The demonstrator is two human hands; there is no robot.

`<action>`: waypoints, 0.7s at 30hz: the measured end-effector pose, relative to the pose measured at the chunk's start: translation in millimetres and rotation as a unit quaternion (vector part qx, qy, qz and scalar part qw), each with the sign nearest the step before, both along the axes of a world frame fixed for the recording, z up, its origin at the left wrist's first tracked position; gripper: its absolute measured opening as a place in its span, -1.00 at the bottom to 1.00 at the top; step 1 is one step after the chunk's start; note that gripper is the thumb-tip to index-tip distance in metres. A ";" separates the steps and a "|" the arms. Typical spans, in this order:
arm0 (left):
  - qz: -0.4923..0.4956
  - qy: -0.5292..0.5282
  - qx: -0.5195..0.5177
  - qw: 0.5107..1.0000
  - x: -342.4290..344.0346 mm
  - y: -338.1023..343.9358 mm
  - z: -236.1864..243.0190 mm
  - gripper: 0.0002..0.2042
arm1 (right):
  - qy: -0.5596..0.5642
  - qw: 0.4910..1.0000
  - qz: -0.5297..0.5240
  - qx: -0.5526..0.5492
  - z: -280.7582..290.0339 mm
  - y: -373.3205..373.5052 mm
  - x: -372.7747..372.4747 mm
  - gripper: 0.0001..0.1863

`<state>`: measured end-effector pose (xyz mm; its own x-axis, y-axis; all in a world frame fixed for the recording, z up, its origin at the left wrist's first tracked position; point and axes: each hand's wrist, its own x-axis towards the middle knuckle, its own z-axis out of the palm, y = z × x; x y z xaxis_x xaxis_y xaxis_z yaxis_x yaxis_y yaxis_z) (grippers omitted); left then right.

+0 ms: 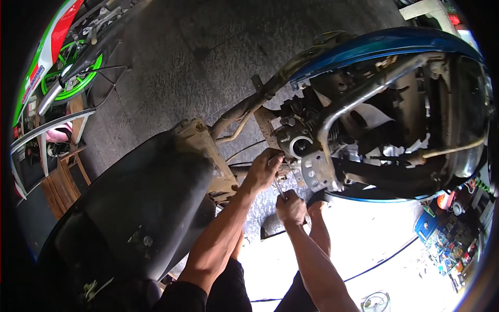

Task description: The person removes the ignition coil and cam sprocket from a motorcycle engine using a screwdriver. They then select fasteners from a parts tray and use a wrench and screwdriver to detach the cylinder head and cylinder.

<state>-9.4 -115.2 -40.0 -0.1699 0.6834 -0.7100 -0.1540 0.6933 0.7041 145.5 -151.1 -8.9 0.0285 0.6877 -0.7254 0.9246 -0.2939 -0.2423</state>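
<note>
Both my hands are at the metal engine (301,147) of a motor scooter, below its round open port. In my right hand (291,208) the fingers are wrapped round a thin metal rod-shaped tool (279,188), which slants up toward the engine. My left hand (264,169) is closed at the tool's upper end, against the engine's lower left side. The tool's far tip is hidden behind my left fingers, and its exact kind does not show. Just right of my hands sits a pale metal plate with holes (314,171).
The black scooter seat (140,192) stretches across the lower left. A bent metal tube (358,96) and blue body panel (395,41) lie to the right. Loose parts (447,249) clutter the far right. A green wheel (73,70) stands at upper left.
</note>
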 end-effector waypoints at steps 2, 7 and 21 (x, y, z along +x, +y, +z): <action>-0.056 0.200 0.190 0.960 10.4 5.1 -0.1 -0.75 | 0.126 0.989 -0.039 0.061 -64.7 -14.7 0.1 -0.69; -0.055 0.263 0.227 0.936 11.3 4.9 -7.1 -0.80 | 0.209 0.973 -0.011 0.099 -121.7 -16.7 -9.1 -0.72; 0.177 -0.257 -0.055 0.948 9.6 24.9 9.3 -0.78 | 0.041 0.993 0.090 -0.057 71.9 49.2 10.0 -0.68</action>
<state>0.2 -90.3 -30.7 0.0125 0.5653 -0.8248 -0.6948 0.5981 0.3994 155.5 -101.9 62.9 -0.1504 0.5903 -0.7931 0.9433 -0.1544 -0.2938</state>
